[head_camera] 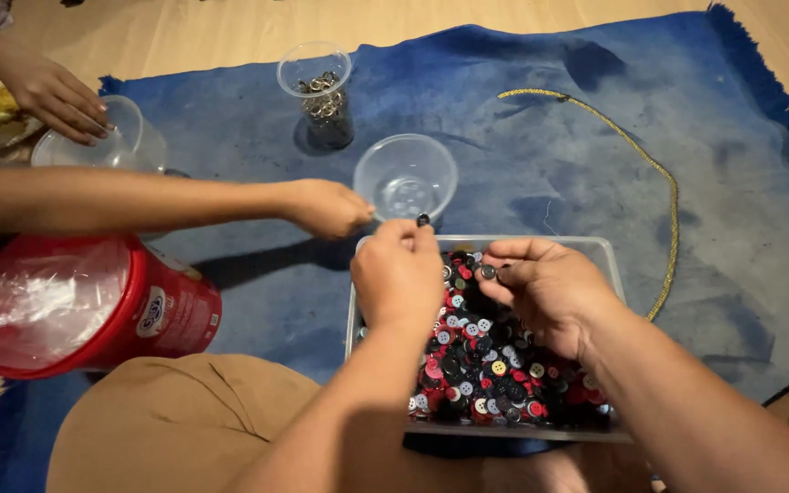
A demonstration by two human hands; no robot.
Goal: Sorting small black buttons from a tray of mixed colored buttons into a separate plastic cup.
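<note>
Right hand [541, 278] pinching dark button [488, 271], red tub [143, 315] left

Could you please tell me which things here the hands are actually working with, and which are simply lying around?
In use:
- tray of mixed buttons
- dark button in left hand
- grey button in right hand
- clear bowl

Lying about:
- clear cup of metal rings
- red tub
- yellow cord
- blue rug

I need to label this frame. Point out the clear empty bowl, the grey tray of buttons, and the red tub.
Clear empty bowl [405, 178], head view, on its near inner wall.
Grey tray of buttons [608, 248], head view, on its far right rim.
Red tub [175, 310], head view, on its red side wall.
</note>
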